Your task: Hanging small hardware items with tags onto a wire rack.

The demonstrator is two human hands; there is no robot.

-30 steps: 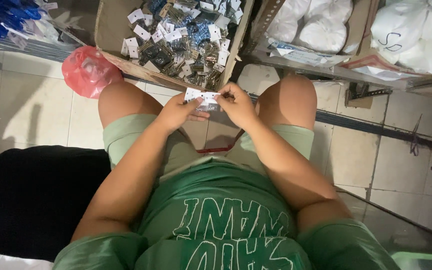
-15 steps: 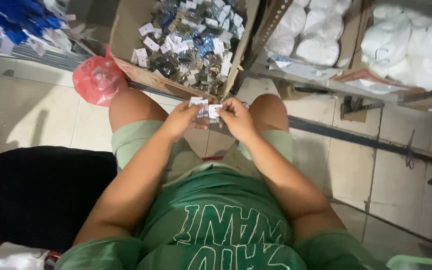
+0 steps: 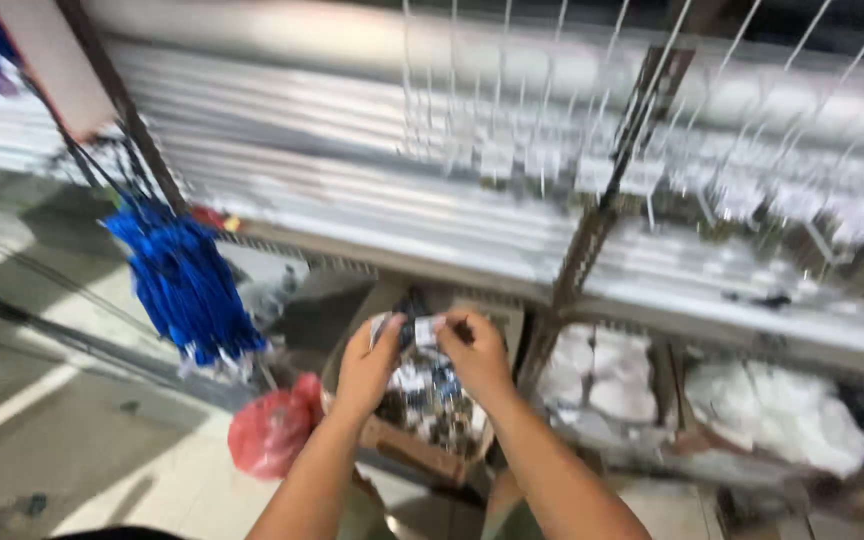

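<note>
Both my hands are raised in front of me, held together over a cardboard box (image 3: 402, 450) full of small packets. My left hand (image 3: 370, 365) and my right hand (image 3: 477, 352) pinch a small white packet (image 3: 414, 330) between their fingertips. The view is blurred by motion, so the packet's details are not clear. Behind the hands stands a slatted display wall (image 3: 372, 190) with wire hooks (image 3: 552, 150) carrying small white cards.
A bunch of blue items (image 3: 187, 290) hangs at the left. A red plastic bag (image 3: 270, 435) lies on the tiled floor (image 3: 72, 450) beside the box. Low shelves at the right hold white bundles (image 3: 782, 420). A metal upright (image 3: 602, 200) divides the display.
My view has swung upward from my lap to the display wall. Both hands have lifted with the packet, and now appear above the cardboard box.
</note>
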